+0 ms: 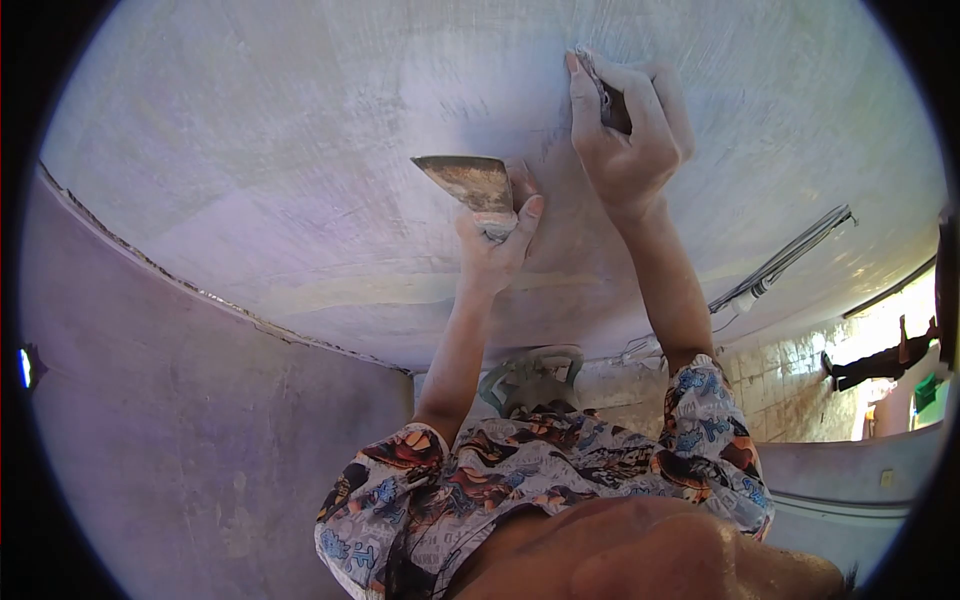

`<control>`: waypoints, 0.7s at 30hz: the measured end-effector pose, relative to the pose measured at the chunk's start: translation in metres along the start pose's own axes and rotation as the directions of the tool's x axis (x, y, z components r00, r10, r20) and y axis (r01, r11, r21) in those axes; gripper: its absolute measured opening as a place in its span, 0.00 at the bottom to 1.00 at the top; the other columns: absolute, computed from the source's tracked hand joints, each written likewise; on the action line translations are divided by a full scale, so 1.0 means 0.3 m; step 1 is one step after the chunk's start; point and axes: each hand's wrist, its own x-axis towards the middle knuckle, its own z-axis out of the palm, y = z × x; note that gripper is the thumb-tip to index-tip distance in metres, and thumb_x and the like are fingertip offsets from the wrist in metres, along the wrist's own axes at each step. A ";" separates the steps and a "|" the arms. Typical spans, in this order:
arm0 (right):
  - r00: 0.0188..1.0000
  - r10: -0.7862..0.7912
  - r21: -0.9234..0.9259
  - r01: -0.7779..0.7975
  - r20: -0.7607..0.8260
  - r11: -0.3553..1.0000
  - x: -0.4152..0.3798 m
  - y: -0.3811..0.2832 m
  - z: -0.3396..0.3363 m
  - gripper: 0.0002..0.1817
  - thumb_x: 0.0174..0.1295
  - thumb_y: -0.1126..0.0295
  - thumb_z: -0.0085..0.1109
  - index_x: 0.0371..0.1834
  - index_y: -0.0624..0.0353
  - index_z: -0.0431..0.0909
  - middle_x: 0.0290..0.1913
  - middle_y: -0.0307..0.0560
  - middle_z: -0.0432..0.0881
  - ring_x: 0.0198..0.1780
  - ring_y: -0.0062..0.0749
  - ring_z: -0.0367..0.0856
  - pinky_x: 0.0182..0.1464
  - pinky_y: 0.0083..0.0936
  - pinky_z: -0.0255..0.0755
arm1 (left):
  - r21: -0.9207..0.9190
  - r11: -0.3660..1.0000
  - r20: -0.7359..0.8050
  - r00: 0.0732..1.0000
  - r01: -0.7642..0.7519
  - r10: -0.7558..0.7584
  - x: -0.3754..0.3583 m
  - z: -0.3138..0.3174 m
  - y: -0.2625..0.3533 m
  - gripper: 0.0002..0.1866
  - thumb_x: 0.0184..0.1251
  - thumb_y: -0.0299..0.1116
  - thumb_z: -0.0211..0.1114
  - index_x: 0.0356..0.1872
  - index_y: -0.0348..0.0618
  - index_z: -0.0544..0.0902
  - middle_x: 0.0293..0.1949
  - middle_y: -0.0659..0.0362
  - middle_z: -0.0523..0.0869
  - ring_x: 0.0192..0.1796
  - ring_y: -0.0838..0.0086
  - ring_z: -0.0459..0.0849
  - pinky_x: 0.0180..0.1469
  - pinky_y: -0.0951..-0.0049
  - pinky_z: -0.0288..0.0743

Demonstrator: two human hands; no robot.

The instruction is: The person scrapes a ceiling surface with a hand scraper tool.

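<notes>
My left hand (500,235) is wrapped around the handle of a putty knife (468,182). The knife's wide, stained blade points up and left, close to the pale plastered surface (330,120). Higher and to the right, my right hand (635,130) pinches a thin, crumpled grey piece (600,82) between thumb and fingers, right at the same surface. What that piece is made of I cannot tell. Whitish dust coats both hands. A brighter, smoother patch of plaster (470,90) lies left of my right hand.
A bundle of cables (790,255) with a white bulb (742,302) hangs at the right. Below my arms stands a greenish plastic chair (535,375). A plastered wall (200,400) meets the surface along a rough seam at the left. Another person (885,365) is by the bright opening.
</notes>
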 end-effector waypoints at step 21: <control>0.995 -0.053 -0.064 0.059 0.086 0.996 -0.033 -0.011 -0.047 0.10 0.51 0.81 0.70 0.36 0.57 0.84 0.24 0.38 0.71 0.16 0.22 0.67 0.15 0.22 0.59 | -0.023 0.999 0.033 0.999 0.034 -0.033 -0.015 -0.007 0.005 0.06 0.69 0.26 0.66 0.40 0.37 0.77 0.26 0.66 0.77 0.20 0.88 0.71 0.20 0.83 0.63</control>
